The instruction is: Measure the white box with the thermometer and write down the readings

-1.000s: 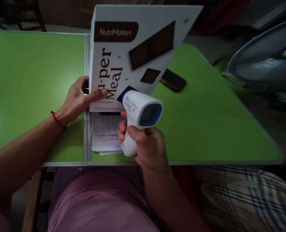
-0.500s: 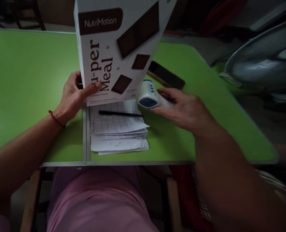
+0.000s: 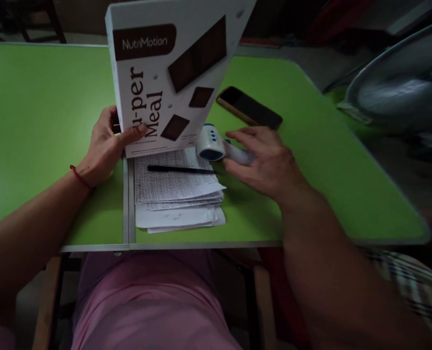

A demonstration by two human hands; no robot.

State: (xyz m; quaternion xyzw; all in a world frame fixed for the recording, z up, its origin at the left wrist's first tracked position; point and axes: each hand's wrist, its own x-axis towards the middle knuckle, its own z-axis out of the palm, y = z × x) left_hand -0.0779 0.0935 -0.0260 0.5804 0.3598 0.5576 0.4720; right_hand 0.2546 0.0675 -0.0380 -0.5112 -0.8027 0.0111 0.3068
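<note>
A white NutriMotion box (image 3: 146,104) stands tilted up above the table. My left hand (image 3: 108,141) grips its lower left edge, thumb across the front and the other fingers hidden behind. A white-and-blue infrared thermometer (image 3: 211,143) lies low beside the box's bottom right corner, its head by the papers. Around its handle, my right hand (image 3: 261,158) has loosened, with fingers stretched out and apart and the blue trigger showing. Beneath the box lies a stack of handwritten papers (image 3: 175,187), with a black pen (image 3: 179,169) across it.
A dark phone (image 3: 250,106) rests on the green table (image 3: 48,97) beyond my right hand. A metal seam runs through the tabletop left of the papers. At the right stands a large round fan (image 3: 401,80). A chair (image 3: 37,22) is at the far left.
My right hand has moved left with the thermometer and its fingers have opened from the handle. The box has shifted slightly left and down in view, still in my left hand.
</note>
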